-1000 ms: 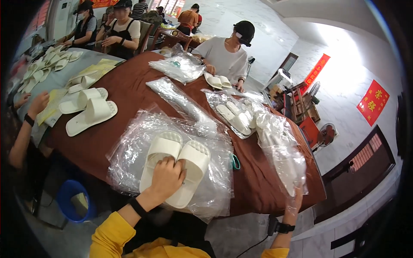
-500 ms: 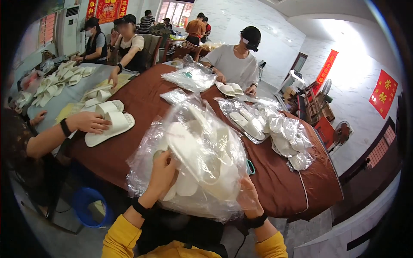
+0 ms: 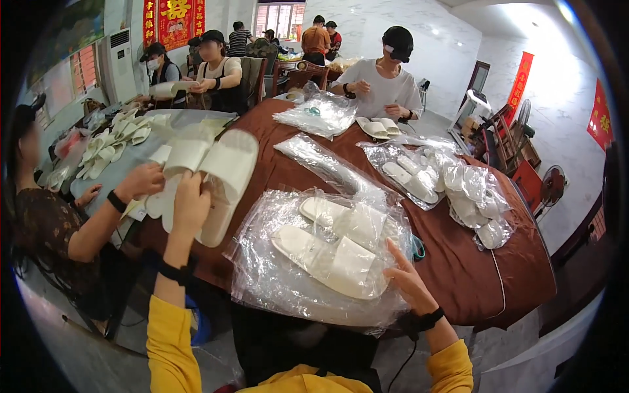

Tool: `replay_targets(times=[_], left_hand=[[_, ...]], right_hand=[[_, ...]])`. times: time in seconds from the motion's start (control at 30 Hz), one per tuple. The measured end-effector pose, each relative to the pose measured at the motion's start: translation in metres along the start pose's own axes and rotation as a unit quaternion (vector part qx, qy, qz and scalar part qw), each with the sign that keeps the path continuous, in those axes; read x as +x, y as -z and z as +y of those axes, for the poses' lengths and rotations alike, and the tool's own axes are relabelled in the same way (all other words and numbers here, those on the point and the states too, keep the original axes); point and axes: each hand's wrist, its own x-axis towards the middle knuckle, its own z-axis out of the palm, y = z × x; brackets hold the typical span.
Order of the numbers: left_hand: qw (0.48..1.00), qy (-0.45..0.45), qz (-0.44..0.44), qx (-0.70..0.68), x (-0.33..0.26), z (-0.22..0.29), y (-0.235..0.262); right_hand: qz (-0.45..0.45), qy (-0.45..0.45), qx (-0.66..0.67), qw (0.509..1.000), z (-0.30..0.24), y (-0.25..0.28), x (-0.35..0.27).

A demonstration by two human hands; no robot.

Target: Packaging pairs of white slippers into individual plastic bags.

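My left hand (image 3: 190,206) is closed on a pair of white slippers (image 3: 230,164), raised above the left part of the table. A clear plastic bag (image 3: 262,278) lies flat at the near edge, with white slippers (image 3: 350,265) inside it. At the bag's right side rests my right hand (image 3: 409,281), fingers apart, touching the plastic. Just left of my left hand, a co-worker's hand (image 3: 141,183) is close to other white slippers (image 3: 157,196), partly hidden behind the pair I hold.
On the brown-covered table (image 3: 458,281) are empty clear bags (image 3: 327,157), bagged slippers (image 3: 472,196) and turquoise-handled scissors (image 3: 419,247). Loose slippers (image 3: 114,141) are heaped on the grey table at left. A person (image 3: 383,85) works across from me, near a pair of slippers (image 3: 379,128).
The bag of slippers, held up between both my hands before, now lies on the table. My left hand has moved left and taken hold of a loose pair of slippers.
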Motion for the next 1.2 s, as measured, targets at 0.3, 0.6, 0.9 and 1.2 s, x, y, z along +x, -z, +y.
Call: replay_targets(times=[0.3, 0.6, 0.9, 1.2], left_hand=[[0.973, -0.223, -0.063, 0.014, -0.038, 0.070, -0.017], [0.865, -0.214, -0.395, -0.223, -0.062, 0.065, -0.042], [0.864, -0.311, -0.381, -0.108, -0.047, 0.074, -0.052], [0.821, -0.324, -0.416, -0.217, -0.069, 0.111, -0.087]], right_hand=[[0.008, -0.030, -0.056, 0.998, -0.026, -0.011, -0.018], [-0.074, 0.074, -0.093, 0.990, -0.024, -0.013, -0.016], [-0.085, 0.034, -0.028, 0.995, -0.029, -0.010, -0.021], [-0.085, 0.045, -0.176, 0.980, -0.017, -0.004, -0.009]])
